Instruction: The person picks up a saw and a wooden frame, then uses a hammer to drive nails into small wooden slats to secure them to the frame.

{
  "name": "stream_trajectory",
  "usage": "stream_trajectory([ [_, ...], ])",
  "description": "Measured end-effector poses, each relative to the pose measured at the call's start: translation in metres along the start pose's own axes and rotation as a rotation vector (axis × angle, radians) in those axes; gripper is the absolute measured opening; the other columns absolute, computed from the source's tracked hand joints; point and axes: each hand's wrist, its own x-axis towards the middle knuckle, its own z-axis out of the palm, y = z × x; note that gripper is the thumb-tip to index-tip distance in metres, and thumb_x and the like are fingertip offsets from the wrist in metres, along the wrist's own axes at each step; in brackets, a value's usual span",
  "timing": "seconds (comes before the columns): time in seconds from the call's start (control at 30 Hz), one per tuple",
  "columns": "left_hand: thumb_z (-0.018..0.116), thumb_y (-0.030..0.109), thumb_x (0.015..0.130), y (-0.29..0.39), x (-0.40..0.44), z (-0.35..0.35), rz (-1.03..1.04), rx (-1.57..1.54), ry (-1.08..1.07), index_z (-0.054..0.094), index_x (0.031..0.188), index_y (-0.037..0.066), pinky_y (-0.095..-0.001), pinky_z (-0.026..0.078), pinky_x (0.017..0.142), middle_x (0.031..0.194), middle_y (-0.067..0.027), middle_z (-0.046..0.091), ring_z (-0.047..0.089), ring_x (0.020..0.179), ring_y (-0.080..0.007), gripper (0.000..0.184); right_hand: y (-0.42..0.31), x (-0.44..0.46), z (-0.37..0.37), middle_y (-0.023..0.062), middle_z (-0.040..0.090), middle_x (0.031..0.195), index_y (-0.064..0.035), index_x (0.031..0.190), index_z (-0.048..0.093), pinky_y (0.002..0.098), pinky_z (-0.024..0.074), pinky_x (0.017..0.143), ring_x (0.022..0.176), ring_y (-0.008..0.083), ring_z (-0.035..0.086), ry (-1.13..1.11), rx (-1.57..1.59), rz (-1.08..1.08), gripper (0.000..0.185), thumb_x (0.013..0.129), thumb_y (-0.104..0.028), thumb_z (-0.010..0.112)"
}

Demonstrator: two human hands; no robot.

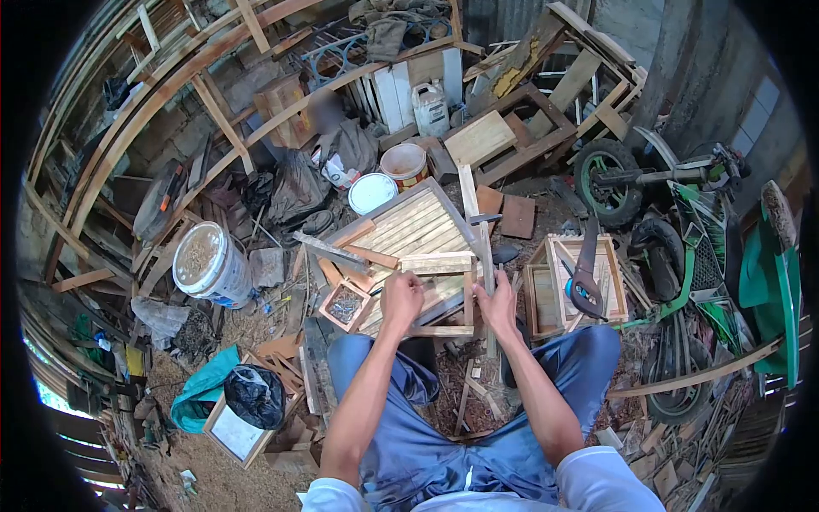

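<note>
In front of my knees a small wooden frame rests on a slatted wooden panel. My right hand is closed around a long wooden strip along the frame's right side. At the frame's left side, my left hand has its fingers curled together; whatever they hold, if anything, is too small or hidden to make out. Left of that hand sits a little square wooden box of what look like nails. Wood pieces lie just beyond my left hand.
On the right a handsaw lies across a wooden box frame, near a green small motorbike. White buckets stand left and ahead. A black bag lies by my left leg. Scrap wood and shavings cover the ground.
</note>
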Motion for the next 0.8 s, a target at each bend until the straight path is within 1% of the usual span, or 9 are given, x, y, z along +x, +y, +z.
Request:
stream_trajectory([
  [0.07, 0.065, 0.007, 0.073, -0.014, -0.008, -0.003, 0.038, 0.158, 0.082, 0.070, 0.077, 0.006, -0.0454, 0.052, 0.069, 0.091, -0.0199, 0.063, 0.065, 0.080, -0.0374, 0.006, -0.003, 0.006, 0.000, 0.0216, 0.068, 0.093, 0.0032, 0.111, 0.056, 0.0408, 0.0508, 0.079, 0.086, 0.0361, 0.066, 0.017, -0.004, -0.081, 0.036, 0.082, -0.012, 0.071],
  [0.1, 0.065, 0.007, 0.073, -0.015, -0.012, -0.008, 0.008, 0.143, 0.037, 0.070, 0.075, 0.007, -0.0484, 0.052, 0.072, 0.094, -0.0225, 0.060, 0.064, 0.084, -0.0407, 0.006, -0.001, 0.010, 0.003, 0.0242, 0.065, 0.096, 0.0040, 0.112, 0.054, 0.0438, 0.0492, 0.080, 0.090, 0.0420, 0.063, -0.007, 0.004, -0.078, 0.038, 0.081, -0.009, 0.070],
  [0.2, 0.064, 0.006, 0.073, -0.008, -0.023, -0.010, -0.142, 0.158, -0.022, 0.070, 0.077, 0.007, -0.0487, 0.052, 0.073, 0.092, -0.0226, 0.060, 0.064, 0.085, -0.0407, 0.007, -0.001, 0.018, 0.013, 0.0301, 0.059, 0.109, 0.0059, 0.117, 0.051, 0.0475, 0.0451, 0.090, 0.104, 0.0455, 0.056, -0.048, -0.045, -0.168, 0.045, 0.079, -0.006, 0.071],
  [0.33, 0.062, 0.003, 0.073, -0.009, -0.026, 0.000, -0.227, 0.171, -0.104, 0.069, 0.083, 0.006, -0.0480, 0.053, 0.075, 0.087, -0.0229, 0.066, 0.066, 0.082, -0.0414, 0.013, -0.014, 0.019, 0.023, 0.0282, 0.057, 0.107, 0.0044, 0.114, 0.048, 0.0487, 0.0438, 0.088, 0.103, 0.0456, 0.054, -0.017, -0.140, -0.355, 0.039, 0.081, -0.001, 0.066],
  [0.47, 0.060, 0.002, 0.075, -0.013, -0.029, 0.006, -0.130, 0.237, -0.089, 0.064, 0.090, 0.002, -0.0509, 0.052, 0.073, 0.087, -0.0234, 0.067, 0.066, 0.084, -0.0401, 0.016, -0.018, 0.021, 0.030, 0.0276, 0.058, 0.108, 0.0036, 0.114, 0.047, 0.0484, 0.0437, 0.088, 0.105, 0.0449, 0.054, -0.013, -0.146, -0.338, 0.037, 0.081, 0.002, 0.063],
  [0.5, 0.055, 0.000, 0.080, -0.010, -0.029, -0.002, -0.081, 0.237, -0.148, 0.060, 0.102, -0.002, -0.0508, 0.054, 0.071, 0.089, -0.0274, 0.064, 0.066, 0.083, -0.0443, 0.023, -0.018, 0.022, 0.030, 0.0277, 0.058, 0.109, 0.0035, 0.115, 0.047, 0.0486, 0.0436, 0.089, 0.106, 0.0449, 0.054, -0.022, -0.136, -0.327, 0.038, 0.081, 0.003, 0.063],
  [0.63, 0.054, -0.001, 0.079, 0.001, -0.021, -0.018, -0.008, 0.233, -0.106, 0.060, 0.100, -0.002, -0.0510, 0.054, 0.071, 0.094, -0.0260, 0.064, 0.066, 0.087, -0.0421, 0.022, -0.019, 0.022, 0.028, 0.0280, 0.059, 0.108, 0.0035, 0.115, 0.048, 0.0485, 0.0450, 0.087, 0.104, 0.0451, 0.056, -0.044, -0.152, -0.299, 0.039, 0.079, 0.004, 0.064],
  [0.73, 0.059, -0.002, 0.073, -0.001, -0.002, -0.017, 0.035, 0.306, 0.050, 0.060, 0.094, 0.000, -0.0524, 0.051, 0.073, 0.093, -0.0235, 0.065, 0.065, 0.085, -0.0419, 0.021, -0.014, 0.025, 0.025, 0.0276, 0.061, 0.104, 0.0031, 0.115, 0.049, 0.0486, 0.0469, 0.082, 0.098, 0.0462, 0.058, -0.030, -0.112, -0.287, 0.038, 0.080, 0.003, 0.064],
  [0.8, 0.059, -0.001, 0.075, -0.005, 0.014, -0.021, 0.094, 0.367, 0.047, 0.059, 0.099, 0.000, -0.0507, 0.052, 0.075, 0.097, -0.0217, 0.065, 0.065, 0.089, -0.0400, 0.024, -0.008, 0.025, 0.026, 0.0247, 0.065, 0.094, 0.0033, 0.114, 0.049, 0.0465, 0.0487, 0.078, 0.090, 0.0442, 0.063, 0.002, 0.002, -0.238, 0.039, 0.080, 0.000, 0.068],
])
